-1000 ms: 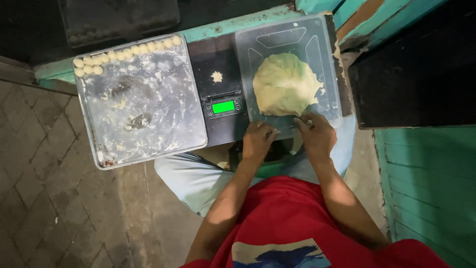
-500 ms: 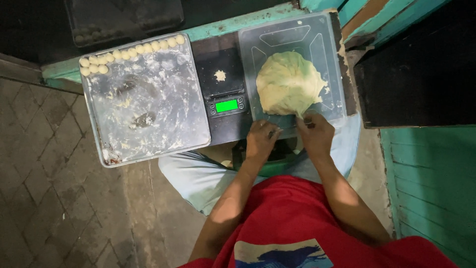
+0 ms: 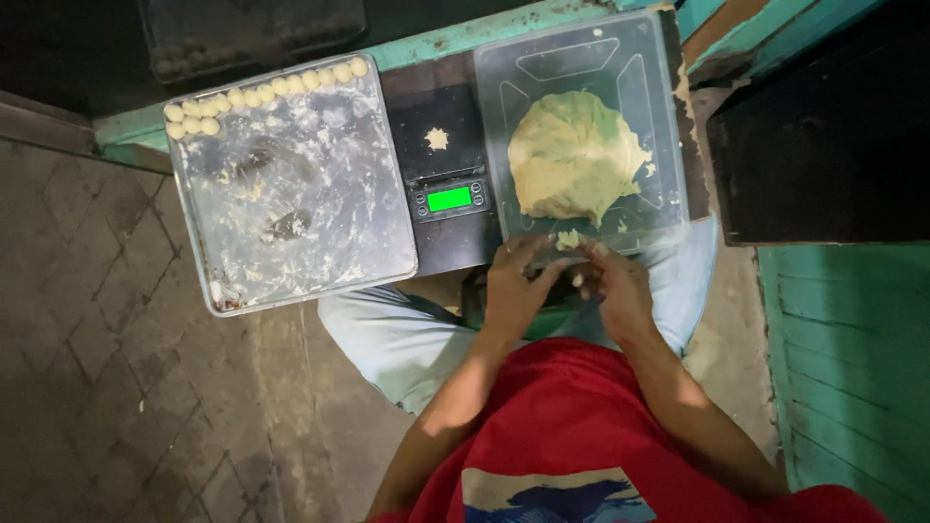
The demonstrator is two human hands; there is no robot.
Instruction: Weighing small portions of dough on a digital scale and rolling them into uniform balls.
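Observation:
A big pale mass of dough (image 3: 575, 157) lies in a clear plastic tray (image 3: 651, 58). At the tray's near edge my left hand (image 3: 513, 291) and my right hand (image 3: 616, 289) meet, pinching a small piece of dough (image 3: 568, 239) between their fingertips. A black digital scale (image 3: 442, 160) with a lit green display stands left of the tray, with one small dough bit (image 3: 437, 138) on its platform.
A floured metal sheet tray (image 3: 310, 228) sits left of the scale, with several small dough balls (image 3: 262, 94) lined along its far edge. All rests on a teal ledge (image 3: 436, 41). Brick paving lies to the left, a teal wall to the right.
Both hands have shifted slightly and now hold a small piece of dough at the tray's near edge. The view has tilted a little.

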